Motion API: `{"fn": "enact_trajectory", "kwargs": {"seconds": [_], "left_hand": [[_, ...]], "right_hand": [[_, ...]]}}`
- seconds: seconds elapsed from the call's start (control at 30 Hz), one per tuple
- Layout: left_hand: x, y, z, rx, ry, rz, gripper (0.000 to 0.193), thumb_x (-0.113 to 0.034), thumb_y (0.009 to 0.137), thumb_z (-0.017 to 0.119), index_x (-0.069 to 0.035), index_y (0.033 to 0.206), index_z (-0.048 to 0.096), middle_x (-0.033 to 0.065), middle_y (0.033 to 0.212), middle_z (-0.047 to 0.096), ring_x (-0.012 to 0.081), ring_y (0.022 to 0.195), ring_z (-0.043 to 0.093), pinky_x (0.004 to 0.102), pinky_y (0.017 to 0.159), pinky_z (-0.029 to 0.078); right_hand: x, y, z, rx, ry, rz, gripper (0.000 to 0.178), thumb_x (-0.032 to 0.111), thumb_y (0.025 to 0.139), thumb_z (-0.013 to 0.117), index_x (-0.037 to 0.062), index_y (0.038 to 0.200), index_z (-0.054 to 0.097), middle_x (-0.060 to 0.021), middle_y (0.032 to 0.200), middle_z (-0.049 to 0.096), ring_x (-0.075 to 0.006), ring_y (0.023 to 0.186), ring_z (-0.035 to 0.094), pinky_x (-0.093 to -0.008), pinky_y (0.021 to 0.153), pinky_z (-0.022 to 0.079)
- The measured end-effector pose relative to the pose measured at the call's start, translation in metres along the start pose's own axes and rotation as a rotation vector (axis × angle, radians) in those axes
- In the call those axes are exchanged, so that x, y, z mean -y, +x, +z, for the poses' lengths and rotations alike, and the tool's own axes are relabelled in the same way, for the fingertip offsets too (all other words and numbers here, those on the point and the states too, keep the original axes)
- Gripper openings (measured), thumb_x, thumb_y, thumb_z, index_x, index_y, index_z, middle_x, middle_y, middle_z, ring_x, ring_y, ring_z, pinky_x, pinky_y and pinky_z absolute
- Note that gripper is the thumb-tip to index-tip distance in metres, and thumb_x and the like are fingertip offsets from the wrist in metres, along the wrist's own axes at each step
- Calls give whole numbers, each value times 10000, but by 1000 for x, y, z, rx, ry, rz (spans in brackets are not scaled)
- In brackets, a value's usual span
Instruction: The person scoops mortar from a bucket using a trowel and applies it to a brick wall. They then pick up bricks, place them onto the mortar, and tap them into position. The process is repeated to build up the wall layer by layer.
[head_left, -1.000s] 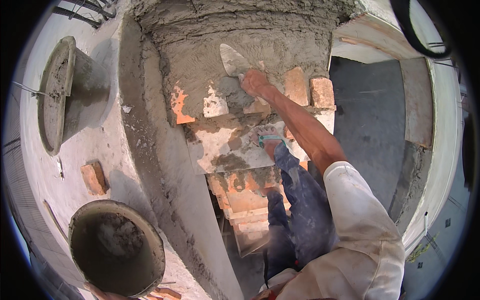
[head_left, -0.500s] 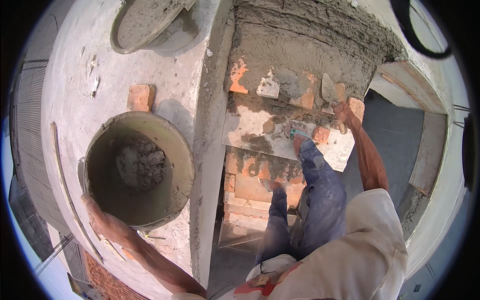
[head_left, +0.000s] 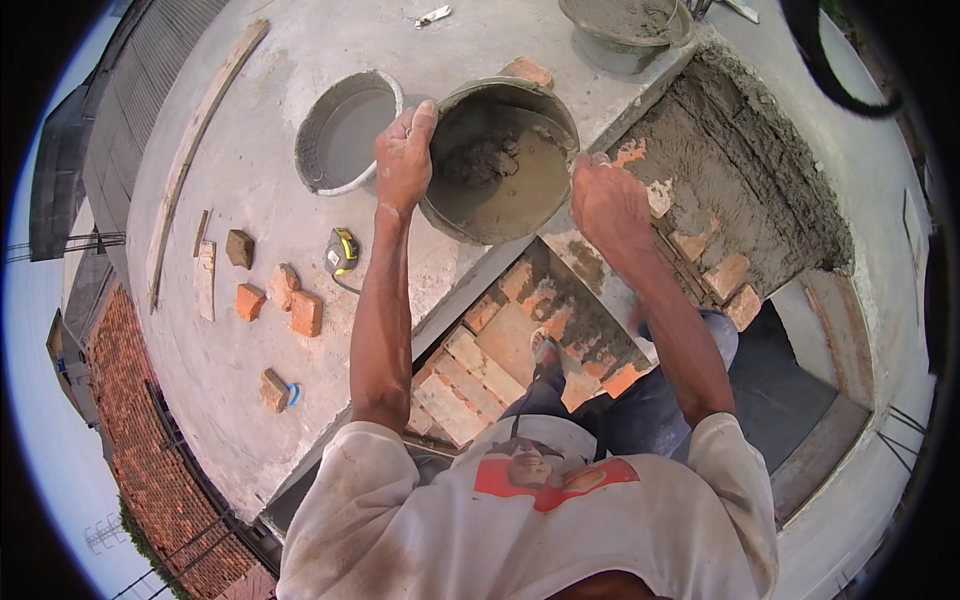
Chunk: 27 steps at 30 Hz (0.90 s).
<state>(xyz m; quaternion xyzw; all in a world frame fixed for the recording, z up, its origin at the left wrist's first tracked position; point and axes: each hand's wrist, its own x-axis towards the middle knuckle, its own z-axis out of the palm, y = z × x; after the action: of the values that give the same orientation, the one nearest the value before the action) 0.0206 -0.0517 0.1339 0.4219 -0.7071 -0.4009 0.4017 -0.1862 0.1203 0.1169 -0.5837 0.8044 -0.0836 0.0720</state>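
A dark bucket (head_left: 497, 225) with wet grey mortar (head_left: 480, 163) inside is held between my two hands, over the edge of the concrete slab. My left hand (head_left: 404, 160) is closed round its left rim, thumb uppermost. On the opposite side my right hand (head_left: 610, 203) is closed at the rim, its fingertips mostly hidden. No trowel shows in either hand. To the right of the bucket lies a wet mortar bed (head_left: 740, 170), edged with pieces of brick (head_left: 727, 275).
A second bucket (head_left: 308, 140) of greyish liquid stands left. A mortar basin (head_left: 625, 48) sits at the far edge. Brick chunks (head_left: 307, 313), a tape measure (head_left: 342, 251) and a wooden strip (head_left: 200, 140) lie on the slab. Brick steps (head_left: 505, 335) drop away below.
My right hand has left the brick ledge and the trowel it held, and come to the bucket's right rim. My left hand remains on the bucket. The view has swung left, showing more slab.
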Motion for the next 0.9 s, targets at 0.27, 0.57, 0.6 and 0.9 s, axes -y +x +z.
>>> {"fn": "enact_trajectory", "kwargs": {"seconds": [0.27, 0.57, 0.6, 0.9], "left_hand": [[6, -1, -9, 151, 52, 86, 461, -390, 1029, 610, 28, 836, 635, 43, 692, 518, 132, 702, 454, 341, 650, 421], [-10, -9, -4, 154, 83, 122, 451, -391, 1013, 618, 23, 837, 642, 110, 669, 520, 153, 669, 475, 373, 640, 439], [-12, -9, -2, 148, 84, 134, 453, -393, 1012, 617, 23, 834, 636, 120, 670, 513, 155, 667, 473, 374, 639, 439], [-2, -31, 5, 43, 49, 101, 466, -397, 998, 632, 24, 798, 620, 200, 669, 543, 253, 609, 454, 411, 627, 447]], "right_hand": [[94, 13, -10, -124, -542, -512, 200, 150, 846, 696, 14, 990, 723, -82, 934, 695, -247, 941, 712, -374, 661, 572], [40, -4, 12, -156, -231, -204, 214, 115, 882, 650, -8, 1020, 757, -139, 1012, 702, -311, 963, 736, -401, 764, 618], [35, -12, 23, -104, -238, -278, 209, 109, 889, 642, -2, 1022, 759, -145, 1030, 704, -315, 971, 736, -405, 776, 618], [42, -11, -4, -5, -162, -66, 188, 69, 896, 621, 48, 993, 781, -155, 980, 755, -315, 946, 759, -419, 804, 624]]}}
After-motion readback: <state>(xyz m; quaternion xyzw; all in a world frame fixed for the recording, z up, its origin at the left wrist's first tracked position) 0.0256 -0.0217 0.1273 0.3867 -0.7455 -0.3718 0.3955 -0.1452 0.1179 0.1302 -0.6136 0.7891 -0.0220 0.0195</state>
